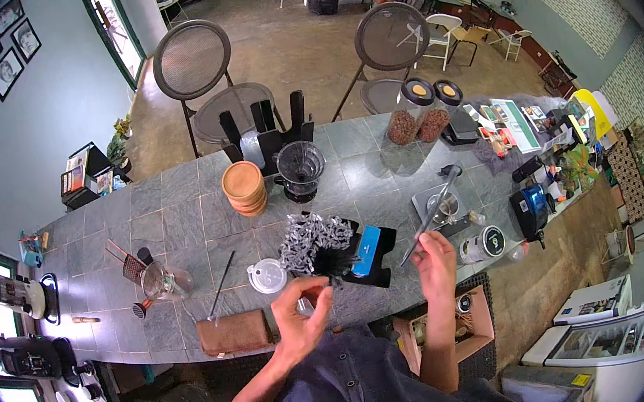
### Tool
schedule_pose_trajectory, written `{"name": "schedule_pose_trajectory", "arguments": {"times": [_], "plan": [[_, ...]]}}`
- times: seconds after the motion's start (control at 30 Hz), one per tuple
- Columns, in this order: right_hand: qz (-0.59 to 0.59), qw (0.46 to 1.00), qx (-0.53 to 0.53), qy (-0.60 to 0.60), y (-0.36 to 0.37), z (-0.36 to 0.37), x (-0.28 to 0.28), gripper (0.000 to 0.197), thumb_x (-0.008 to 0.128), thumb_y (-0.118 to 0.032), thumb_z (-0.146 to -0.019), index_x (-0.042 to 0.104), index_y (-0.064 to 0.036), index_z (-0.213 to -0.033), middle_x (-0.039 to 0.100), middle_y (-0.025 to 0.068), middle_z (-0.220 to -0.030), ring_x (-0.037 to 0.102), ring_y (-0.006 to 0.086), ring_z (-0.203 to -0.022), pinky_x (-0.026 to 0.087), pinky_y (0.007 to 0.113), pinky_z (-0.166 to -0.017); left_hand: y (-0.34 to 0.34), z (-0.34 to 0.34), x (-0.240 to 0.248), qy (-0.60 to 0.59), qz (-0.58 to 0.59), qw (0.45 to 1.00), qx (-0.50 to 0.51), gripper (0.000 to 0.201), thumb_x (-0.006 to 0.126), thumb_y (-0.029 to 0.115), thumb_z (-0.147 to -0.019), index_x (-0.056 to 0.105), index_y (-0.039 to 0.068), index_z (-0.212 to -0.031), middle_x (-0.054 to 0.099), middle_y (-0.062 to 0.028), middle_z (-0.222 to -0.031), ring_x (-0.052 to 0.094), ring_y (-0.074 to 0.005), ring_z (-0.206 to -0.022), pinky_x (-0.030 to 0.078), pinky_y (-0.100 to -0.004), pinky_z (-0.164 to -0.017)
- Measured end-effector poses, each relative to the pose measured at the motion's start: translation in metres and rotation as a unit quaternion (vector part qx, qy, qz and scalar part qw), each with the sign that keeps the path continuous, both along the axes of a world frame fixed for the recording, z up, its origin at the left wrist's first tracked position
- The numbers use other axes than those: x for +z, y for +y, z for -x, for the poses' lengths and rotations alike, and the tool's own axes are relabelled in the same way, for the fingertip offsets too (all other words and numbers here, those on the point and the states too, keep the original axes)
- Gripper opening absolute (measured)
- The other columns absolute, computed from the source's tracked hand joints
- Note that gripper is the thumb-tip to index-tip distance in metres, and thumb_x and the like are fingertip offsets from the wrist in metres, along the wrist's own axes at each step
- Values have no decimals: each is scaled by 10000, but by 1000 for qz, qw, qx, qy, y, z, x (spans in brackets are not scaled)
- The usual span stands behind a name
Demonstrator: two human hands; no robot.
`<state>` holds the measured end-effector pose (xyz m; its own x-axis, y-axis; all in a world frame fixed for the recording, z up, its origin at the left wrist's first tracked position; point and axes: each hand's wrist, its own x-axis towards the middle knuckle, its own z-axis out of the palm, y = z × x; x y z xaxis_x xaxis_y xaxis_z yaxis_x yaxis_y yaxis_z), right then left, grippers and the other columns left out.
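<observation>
My right hand (435,261) pinches a long, thin, dark strip that looks like a straw (420,229). Its upper end slants up to the right, in front of a small metal cup (446,206). Thumb and forefinger of my left hand (301,306) curl together in a ring; whether anything sits between the tips is too small to tell. Just beyond that hand stands a bunch of dark straws (317,242) with crumpled grey tops, in a black holder (382,262) beside a blue card (368,250). A clear plastic lid (268,276) lies left of the bunch.
On the counter (182,242) are a single black straw (224,284), a brown pouch (234,333), a glass jar (165,282), stacked wooden coasters (244,186), a coffee dripper (300,163) and jars of beans (403,125). An open box (475,335) stands below the near edge.
</observation>
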<state>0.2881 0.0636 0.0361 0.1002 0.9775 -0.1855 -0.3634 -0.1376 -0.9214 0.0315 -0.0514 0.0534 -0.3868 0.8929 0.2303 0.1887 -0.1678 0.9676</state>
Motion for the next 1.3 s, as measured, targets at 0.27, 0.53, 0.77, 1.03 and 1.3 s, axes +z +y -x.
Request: {"name": "schedule_pose_trajectory", "arguments": {"times": [0.27,0.53,0.77,1.03,1.3], "plan": [[-81,977,83,181,-31,60,49,129,733,-138,-1019,699,-47,-1104,691,58,-1093,635,136,-943,540,298,-765,13,-32,41,-18,15,993,-116,408,909,161,-856,764,4,-1204,787,-75,-965,704,-127,-818,551,-281,-682],[-134,974,131,129,-33,71,58,202,728,-81,-1000,709,0,-1184,715,146,-1141,700,192,-942,610,318,-816,4,-20,34,0,31,993,-109,122,775,98,-973,794,-19,-942,778,-96,-868,707,-174,-785,538,-324,-726],[-238,970,32,-25,-26,57,87,425,734,-55,-1012,626,78,-1402,773,181,-1070,760,228,-915,627,333,-785,-8,-3,12,39,47,991,-122,105,776,81,-969,801,-15,-1006,771,-96,-853,711,-158,-763,555,-310,-680],[-440,873,-77,-194,-23,73,76,531,695,89,-983,464,41,-1458,765,251,-1081,775,263,-868,652,346,-808,-10,-2,6,-71,71,995,3,228,756,80,-995,765,-6,-1206,790,-81,-921,716,-97,-781,568,-266,-700],[-456,797,56,-393,-13,103,3,290,848,-7,-879,696,-29,-1125,805,125,-1014,798,289,-882,619,367,-740,-9,9,-4,-90,62,994,24,288,704,122,-1052,700,-13,-1307,730,-35,-855,642,-73,-746,512,-241,-671]]}}
